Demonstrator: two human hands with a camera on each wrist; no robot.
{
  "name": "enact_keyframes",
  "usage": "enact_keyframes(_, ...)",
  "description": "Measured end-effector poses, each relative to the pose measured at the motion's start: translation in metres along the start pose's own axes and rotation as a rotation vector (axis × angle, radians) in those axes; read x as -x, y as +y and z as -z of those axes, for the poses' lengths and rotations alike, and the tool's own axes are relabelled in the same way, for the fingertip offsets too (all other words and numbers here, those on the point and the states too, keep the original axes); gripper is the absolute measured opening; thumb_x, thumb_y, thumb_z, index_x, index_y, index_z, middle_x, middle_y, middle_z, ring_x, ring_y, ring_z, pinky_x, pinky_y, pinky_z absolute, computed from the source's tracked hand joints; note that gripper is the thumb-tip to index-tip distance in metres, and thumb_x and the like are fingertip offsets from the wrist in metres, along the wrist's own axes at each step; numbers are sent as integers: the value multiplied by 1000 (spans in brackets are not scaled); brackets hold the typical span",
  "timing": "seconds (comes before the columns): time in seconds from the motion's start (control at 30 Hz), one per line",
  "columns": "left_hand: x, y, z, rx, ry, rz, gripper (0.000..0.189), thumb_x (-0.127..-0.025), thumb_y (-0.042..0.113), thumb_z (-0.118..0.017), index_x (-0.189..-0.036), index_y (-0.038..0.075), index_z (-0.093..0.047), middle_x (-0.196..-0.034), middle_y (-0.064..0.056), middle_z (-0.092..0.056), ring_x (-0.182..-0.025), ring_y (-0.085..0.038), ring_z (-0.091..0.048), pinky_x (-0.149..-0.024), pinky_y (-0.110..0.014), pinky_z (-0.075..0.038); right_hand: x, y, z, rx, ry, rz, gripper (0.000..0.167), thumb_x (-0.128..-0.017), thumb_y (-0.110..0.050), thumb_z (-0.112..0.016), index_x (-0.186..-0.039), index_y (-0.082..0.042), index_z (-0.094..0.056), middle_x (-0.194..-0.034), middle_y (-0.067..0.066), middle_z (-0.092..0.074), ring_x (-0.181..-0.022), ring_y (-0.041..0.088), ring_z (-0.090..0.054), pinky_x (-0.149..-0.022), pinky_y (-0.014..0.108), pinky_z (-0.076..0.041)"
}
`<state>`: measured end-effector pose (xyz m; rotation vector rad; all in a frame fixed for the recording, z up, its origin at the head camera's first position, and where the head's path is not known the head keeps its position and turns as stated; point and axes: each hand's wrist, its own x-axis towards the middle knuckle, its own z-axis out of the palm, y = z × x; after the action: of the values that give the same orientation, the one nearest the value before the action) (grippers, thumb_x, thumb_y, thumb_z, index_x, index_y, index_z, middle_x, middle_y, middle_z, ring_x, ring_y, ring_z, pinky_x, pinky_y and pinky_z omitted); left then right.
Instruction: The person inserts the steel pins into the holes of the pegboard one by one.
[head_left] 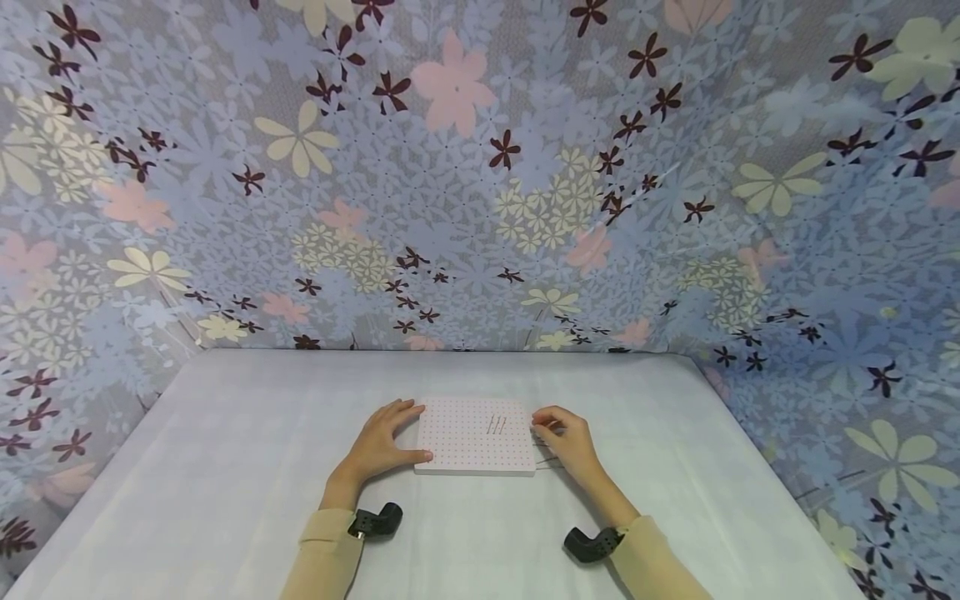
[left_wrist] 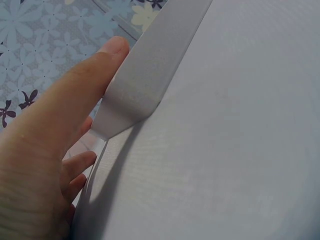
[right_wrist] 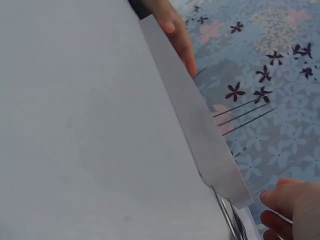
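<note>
A white board [head_left: 465, 450] with a grid of red dots lies flat on the table. Three thin needle-like metal pins [head_left: 496, 425] stand upright in its right part. My left hand [head_left: 378, 442] holds the board's left side, thumb at the front edge and index finger near the back corner. At the right edge is my right hand [head_left: 570, 442], its fingers bent and thumb and fingertips close together; I cannot tell whether it pinches a pin. Several loose thin pins [right_wrist: 227, 215] lie beside the board below this hand, partly hidden by it in the head view.
A white cloth covers the table [head_left: 262, 467]. Floral fabric [head_left: 450, 208] hangs behind it and along both sides. Each wrist carries a black camera mount [head_left: 592, 546], near the table's front.
</note>
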<state>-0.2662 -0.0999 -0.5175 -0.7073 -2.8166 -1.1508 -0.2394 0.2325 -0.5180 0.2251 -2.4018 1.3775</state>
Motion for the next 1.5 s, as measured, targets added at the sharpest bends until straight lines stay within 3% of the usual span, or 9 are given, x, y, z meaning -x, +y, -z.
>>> enact_keyframes(0.1, 0, 0, 0, -3, -4, 3, 84, -66, 48, -81, -137, 16, -52, -148, -13, -43, -142, -39, -29, -115, -61, -22, 0, 2, 3, 17, 8, 6, 13, -78, 4, -70, -89, -3, -71, -83, 9, -71, -76, 3, -59, -69, 19, -53)
enact_keyframes(0.27, 0, 1, 0, -5, -7, 11, 84, -66, 49, -81, -138, 16, -51, -148, -13, -43, -143, -38, -28, -116, -61, -21, -2, 7, 8, 19, 20, 12, 14, -78, 6, -70, -89, -2, -71, -83, 11, -72, -78, 17, -64, -70, 19, -53)
enact_keyframes(0.53, 0, 0, -1, -10, -3, 2, 84, -66, 49, -81, -137, 16, -52, -148, -14, -43, -142, -39, -30, -115, -61, -22, -3, 12, 16, 2, -6, -63, 13, -79, 3, -71, -92, 0, -71, -86, 13, -72, -80, 19, -65, -72, 17, -51)
enact_keyframes(0.63, 0, 0, -1, -11, -4, 4, 84, -66, 49, -81, -137, 15, -52, -148, -14, -43, -142, -39, -30, -115, -61, -22, -2, 9, 16, 8, -28, -89, 18, -77, 10, -67, -93, 3, -70, -86, 16, -72, -80, 22, -67, -71, 17, -52)
enact_keyframes(0.9, -1, 0, -1, -14, -10, 12, 84, -66, 48, -81, -138, 16, -51, -148, -14, -43, -142, -39, -29, -115, -61, -22, -2, 20, 19, 41, -72, -118, 23, -76, 10, -67, -96, -1, -71, -87, 12, -73, -78, 9, -67, -76, 17, -52)
enact_keyframes(1.07, -1, 0, -1, -18, -14, 18, 84, -66, 48, -81, -138, 16, -51, -148, -13, -43, -142, -38, -29, -116, -60, -22, -2, 22, 22, 50, -85, -138, 20, -76, 4, -72, -95, -2, -72, -87, 11, -74, -80, 14, -68, -76, 17, -53)
enact_keyframes(1.23, 0, 1, -2, -15, -15, 16, 84, -66, 48, -81, -138, 16, -51, -148, -14, -43, -143, -38, -29, -116, -59, -21, -2, 24, 22, 62, -72, -157, 17, -75, 1, -76, -91, -4, -73, -84, 10, -74, -74, 6, -65, -72, 15, -52)
enact_keyframes(1.5, 0, 0, -2, -17, -2, 11, 84, -66, 49, -81, -137, 16, -52, -148, -13, -44, -142, -38, -30, -115, -60, -22, -3, 22, 20, 68, -71, -116, 14, -78, 2, -73, -91, -1, -73, -85, 12, -73, -76, 8, -65, -74, 16, -52)
